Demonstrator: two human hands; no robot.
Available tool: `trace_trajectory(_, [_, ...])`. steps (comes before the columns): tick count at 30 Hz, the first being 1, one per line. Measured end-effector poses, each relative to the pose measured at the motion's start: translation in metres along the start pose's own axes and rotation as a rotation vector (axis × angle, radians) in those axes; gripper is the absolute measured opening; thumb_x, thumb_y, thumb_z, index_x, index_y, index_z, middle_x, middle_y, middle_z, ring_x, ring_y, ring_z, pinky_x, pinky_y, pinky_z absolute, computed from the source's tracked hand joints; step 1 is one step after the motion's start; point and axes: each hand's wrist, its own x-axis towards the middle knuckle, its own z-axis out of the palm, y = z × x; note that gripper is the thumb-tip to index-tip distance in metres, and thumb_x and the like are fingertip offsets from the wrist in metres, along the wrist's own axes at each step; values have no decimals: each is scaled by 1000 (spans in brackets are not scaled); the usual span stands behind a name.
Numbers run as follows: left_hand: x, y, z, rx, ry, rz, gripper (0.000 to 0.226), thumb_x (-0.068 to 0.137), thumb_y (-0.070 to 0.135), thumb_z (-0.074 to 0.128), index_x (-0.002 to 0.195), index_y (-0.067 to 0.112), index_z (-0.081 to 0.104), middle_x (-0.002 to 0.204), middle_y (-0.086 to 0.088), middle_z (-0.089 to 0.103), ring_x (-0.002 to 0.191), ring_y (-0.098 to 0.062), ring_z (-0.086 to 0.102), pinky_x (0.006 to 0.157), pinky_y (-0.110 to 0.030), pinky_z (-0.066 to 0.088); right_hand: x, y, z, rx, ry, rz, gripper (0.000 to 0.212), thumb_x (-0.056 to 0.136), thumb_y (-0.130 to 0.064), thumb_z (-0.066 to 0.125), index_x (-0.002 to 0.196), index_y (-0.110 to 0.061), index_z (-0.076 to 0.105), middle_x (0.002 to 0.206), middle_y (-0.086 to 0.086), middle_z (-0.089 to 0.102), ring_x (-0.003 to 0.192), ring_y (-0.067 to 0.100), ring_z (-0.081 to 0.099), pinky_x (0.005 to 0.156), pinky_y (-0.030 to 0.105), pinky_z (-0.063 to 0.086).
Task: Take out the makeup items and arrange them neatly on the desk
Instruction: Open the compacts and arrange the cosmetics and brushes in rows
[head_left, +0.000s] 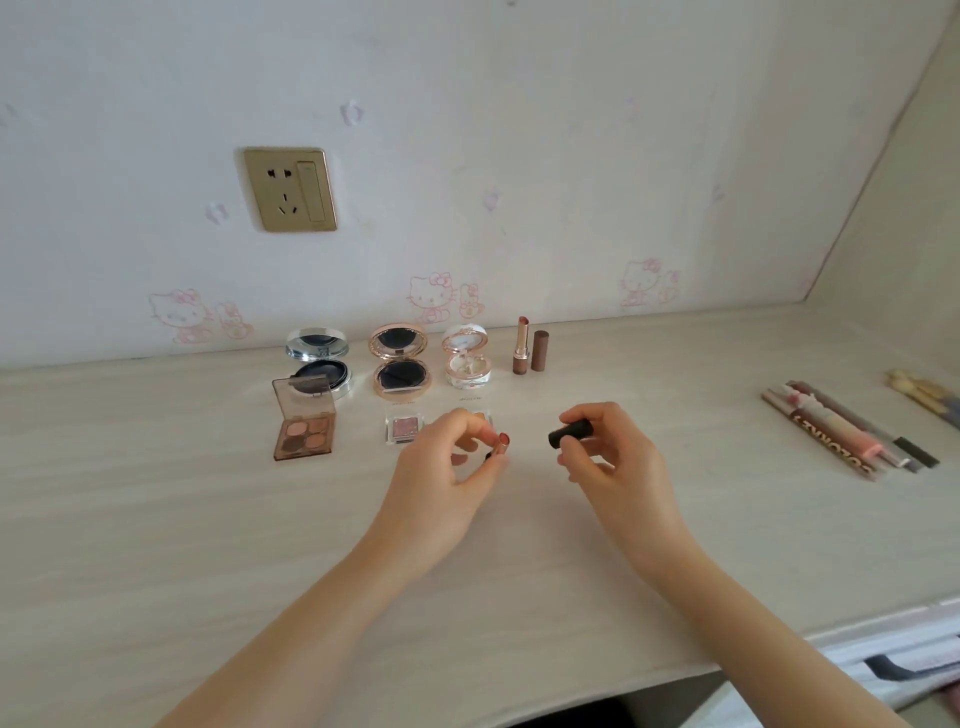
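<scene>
- The left hand (441, 467) is in the middle of the frame, just above the desk (156, 493). Its thumb and fingers are curled and pinch a small lipstick (503, 441) with a red tip.
- The right hand (608, 457) is beside it, a little to the right. Its fingers are curled round a black cap (570, 434). The cap and the lipstick are apart.
- Behind the hands, near the wall, three round cases stand open in a row: a silver compact (318, 364), a gold compact (400, 361) and a little white compact (466, 357).
- Right of the white one, a brown lipstick (521, 345) stands up with its brown cap (540, 351) just beside it.
- In front of the silver compact lies an open eyeshadow box (304, 423) with four colours.
- A small pink glitter square (402, 428) lies just left of the left hand.
- At the right edge of the frame, a bunch of long tubes and pencils (841, 431) lies side by side on the desk.
- On the wall, in the upper left, is a gold socket (291, 189). Pink cat stickers (431, 296) sit low on the wall.
</scene>
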Motion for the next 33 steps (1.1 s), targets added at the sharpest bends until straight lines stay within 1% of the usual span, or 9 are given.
trace_trajectory(3, [22, 11, 22, -48, 15, -3, 9, 86, 17, 67, 84, 25, 63, 84, 12, 66, 82, -10, 63, 77, -28, 53, 15, 10, -16, -32, 32, 19, 27, 89, -11, 59, 106, -31, 55, 90, -10, 66, 81, 4, 63, 69, 21, 52])
trace_trajectory(6, [48, 18, 43, -15, 45, -21, 6, 87, 14, 65, 88, 20, 66, 81, 8, 68, 73, 0, 62, 67, -11, 48, 32, 20, -27, -95, 81, 56, 23, 86, -16, 65, 102, -22, 50, 88, -9, 66, 75, -2, 59, 59, 9, 43])
trace_trajectory(7, [57, 18, 50, -2, 62, -33, 7, 87, 13, 65, 88, 19, 66, 81, 9, 68, 74, 1, 61, 65, -6, 44, 38, 24, -30, -131, 77, 57, 20, 86, -17, 67, 98, -20, 51, 86, -11, 65, 75, -2, 59, 59, 10, 42])
trace_trajectory(9, [73, 19, 60, 30, 87, -58, 8, 86, 11, 64, 89, 19, 66, 81, 10, 67, 76, -1, 62, 65, -7, 43, 51, 32, -32, -213, 39, 51, 16, 85, -20, 67, 94, -19, 53, 85, -13, 64, 79, 1, 58, 64, 18, 43])
trace_trajectory(14, [106, 19, 76, 224, 79, -45, 4, 87, 10, 63, 90, 9, 66, 81, -2, 70, 77, -18, 64, 70, -30, 49, 86, 45, -27, -312, -25, 20, 13, 86, -20, 64, 93, -22, 53, 90, -14, 62, 83, 10, 59, 64, 17, 42])
trace_trajectory(19, [130, 12, 82, 372, 76, -66, 8, 86, 6, 59, 84, 3, 66, 78, -12, 69, 78, -29, 65, 72, -42, 53, 114, 54, -18, -364, -69, 11, 11, 84, -15, 62, 88, -24, 56, 87, -13, 64, 85, 11, 58, 71, 24, 46])
trace_trajectory(25, [144, -5, 82, 452, 69, -152, 6, 84, 8, 61, 86, 7, 67, 83, -9, 67, 80, -27, 63, 68, -36, 52, 130, 58, -4, -462, -102, 10, 17, 85, -21, 61, 101, -19, 58, 92, -7, 65, 88, 13, 55, 68, 28, 45])
trace_trajectory(28, [149, -9, 81, 479, 62, -164, 7, 82, 4, 59, 81, 7, 66, 81, -10, 66, 77, -29, 62, 64, -37, 50, 135, 61, 2, -472, -118, 8, 20, 84, -23, 61, 104, -19, 57, 90, -7, 66, 89, 16, 55, 71, 30, 48])
trace_trajectory(33, [155, -12, 83, 502, 82, -191, 12, 82, -1, 56, 77, 4, 65, 75, -10, 66, 70, -25, 64, 59, -35, 49, 143, 64, 9, -507, -127, -13, 13, 82, -20, 60, 94, -16, 61, 89, -3, 66, 92, 21, 54, 74, 36, 50])
